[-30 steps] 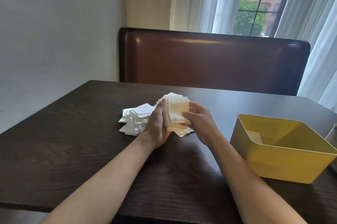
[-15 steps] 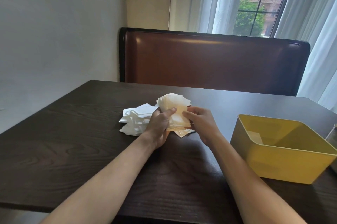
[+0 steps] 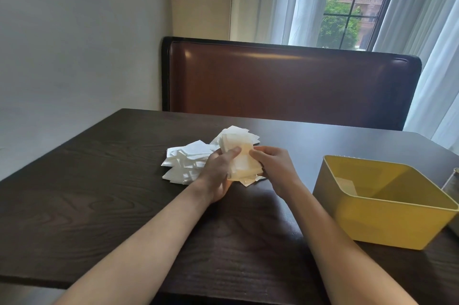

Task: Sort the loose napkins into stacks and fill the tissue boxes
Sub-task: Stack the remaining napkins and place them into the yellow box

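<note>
A bundle of cream napkins (image 3: pixel 239 145) stands upright just above the dark table (image 3: pixel 104 193), held between both hands. My left hand (image 3: pixel 218 170) grips its left side, thumb laid across the front. My right hand (image 3: pixel 274 167) pinches its right edge. A loose heap of white napkins (image 3: pixel 185 162) lies on the table just left of my left hand. A few cream napkins (image 3: pixel 248 181) lie under the bundle. A yellow open tissue box (image 3: pixel 387 215) sits on the right, apart from my hands, with one pale napkin visible inside.
A brown leather bench back (image 3: pixel 285 86) runs behind the table's far edge. A grey wall is on the left, a curtained window behind. The edge of a metal object (image 3: pixel 454 178) shows at the far right beside the yellow box.
The bundle has turned from its side edge facing me to its flat face toward me. My left thumb has come across its front, and my right fingers have shifted to its right edge.
</note>
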`<state>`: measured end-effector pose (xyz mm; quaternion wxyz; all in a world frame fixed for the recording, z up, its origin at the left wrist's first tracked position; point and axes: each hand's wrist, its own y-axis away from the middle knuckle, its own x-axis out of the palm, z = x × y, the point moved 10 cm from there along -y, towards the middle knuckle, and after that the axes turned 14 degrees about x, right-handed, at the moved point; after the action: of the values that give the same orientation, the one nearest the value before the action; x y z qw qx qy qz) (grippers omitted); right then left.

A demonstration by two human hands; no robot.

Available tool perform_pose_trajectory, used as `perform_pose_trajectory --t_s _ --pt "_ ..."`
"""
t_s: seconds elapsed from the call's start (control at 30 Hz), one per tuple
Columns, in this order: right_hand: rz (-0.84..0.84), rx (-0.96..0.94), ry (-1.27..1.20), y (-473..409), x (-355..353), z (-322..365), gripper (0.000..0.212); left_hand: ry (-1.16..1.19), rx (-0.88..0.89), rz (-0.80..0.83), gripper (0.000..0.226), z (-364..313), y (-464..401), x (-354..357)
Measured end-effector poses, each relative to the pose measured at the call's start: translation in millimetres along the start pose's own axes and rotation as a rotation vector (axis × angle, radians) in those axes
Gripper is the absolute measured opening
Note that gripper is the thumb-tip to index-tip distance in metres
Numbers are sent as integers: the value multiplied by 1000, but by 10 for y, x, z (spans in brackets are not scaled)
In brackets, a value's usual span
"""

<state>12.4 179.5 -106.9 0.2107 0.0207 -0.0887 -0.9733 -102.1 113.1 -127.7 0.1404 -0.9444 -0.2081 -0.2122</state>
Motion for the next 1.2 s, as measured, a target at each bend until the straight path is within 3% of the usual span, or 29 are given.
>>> perform_pose_trajectory --t_s 0.2,0.3,0.4,0.47,0.57,0.7,0.83,1.03,1.2 --pt "-104 -47 40 -34 -124 40 13 -62 127 -243 17 -165 -63 -272" --pt "-274 -119 399 -106 -253 78 22 -36 188 -381 8 -269 -117 -492" --pt "-262 -99 828 -211 -139 -23 49 -43 181 -452 5 -271 -112 -590" --pt "-259 -90 958 -247 -93 -63 57 -68 166 -455 4 -252 -102 -594" --pt "-259 -98 801 -255 -143 -44 51 -99 141 -451 6 -218 -92 -588" --pt "-308 -140 627 -180 -249 16 15 -120 131 -437 10 -183 -96 -572" --pt "-399 -174 518 -132 -360 105 21 -145 134 -430 11 -191 -87 -561" --pt "-495 -150 630 -96 -407 66 16 -168 132 -417 12 -204 -62 -542" --pt "-542 -171 576 -66 -480 102 15 -189 110 -402 11 -170 -67 -539"
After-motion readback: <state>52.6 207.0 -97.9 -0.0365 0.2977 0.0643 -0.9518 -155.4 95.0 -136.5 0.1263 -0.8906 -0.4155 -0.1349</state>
